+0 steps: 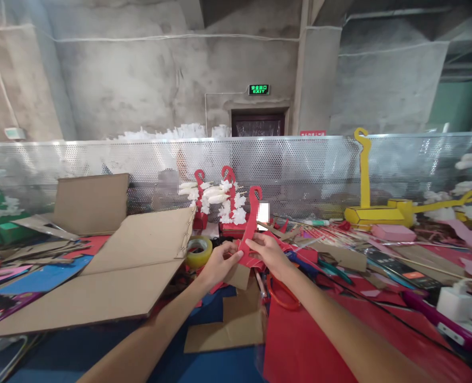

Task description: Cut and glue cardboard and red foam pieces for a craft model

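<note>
Likely light but easily creased, the red hook [252,214] seems best held low, where left hand [221,261] and right hand [269,252] pinch it.

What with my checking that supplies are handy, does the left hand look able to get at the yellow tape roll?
Probably yes: the yellow tape roll sits beside the left hand, with nothing seen between them, though that hand holds the red hook-topped piece and might need to let go first.
</note>
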The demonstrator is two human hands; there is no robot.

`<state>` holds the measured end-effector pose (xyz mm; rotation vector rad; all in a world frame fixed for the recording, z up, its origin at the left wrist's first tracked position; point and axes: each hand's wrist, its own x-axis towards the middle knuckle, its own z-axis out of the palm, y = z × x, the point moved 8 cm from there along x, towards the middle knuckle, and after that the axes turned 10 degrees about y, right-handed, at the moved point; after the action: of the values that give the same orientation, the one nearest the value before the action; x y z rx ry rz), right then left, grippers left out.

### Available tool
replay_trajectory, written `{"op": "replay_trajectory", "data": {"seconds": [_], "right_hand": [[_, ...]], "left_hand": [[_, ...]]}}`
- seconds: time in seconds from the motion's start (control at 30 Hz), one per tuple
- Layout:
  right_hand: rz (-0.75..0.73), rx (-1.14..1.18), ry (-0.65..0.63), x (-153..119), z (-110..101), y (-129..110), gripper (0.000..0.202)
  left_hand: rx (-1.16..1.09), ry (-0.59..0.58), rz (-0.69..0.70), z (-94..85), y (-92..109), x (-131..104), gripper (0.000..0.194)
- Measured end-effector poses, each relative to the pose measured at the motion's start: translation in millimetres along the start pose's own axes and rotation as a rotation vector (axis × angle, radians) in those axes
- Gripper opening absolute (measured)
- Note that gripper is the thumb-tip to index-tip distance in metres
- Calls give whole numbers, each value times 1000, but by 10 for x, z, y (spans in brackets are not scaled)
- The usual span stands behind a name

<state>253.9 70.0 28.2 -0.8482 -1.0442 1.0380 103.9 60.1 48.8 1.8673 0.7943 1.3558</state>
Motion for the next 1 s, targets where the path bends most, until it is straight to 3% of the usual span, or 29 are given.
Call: {"op": "replay_trajectory", "data": {"seconds": [0.13,0.4,0.67,1.0], "right_hand": [[-39,-2,-14,11,4,-49,46],[-61,20,-73,-14,57,-99,48],[-65,154,-266,-121,207,-173,40],[7,190,-257,-115,177,-130,43]], "left_hand": [[-14,-65,16,35,45,-30,40],[-36,-53,35,-34,9,-3,41],[-481,-153,-312,127,-154,-118,28],[-574,-163,-421,120,-201,-116,37]]}}
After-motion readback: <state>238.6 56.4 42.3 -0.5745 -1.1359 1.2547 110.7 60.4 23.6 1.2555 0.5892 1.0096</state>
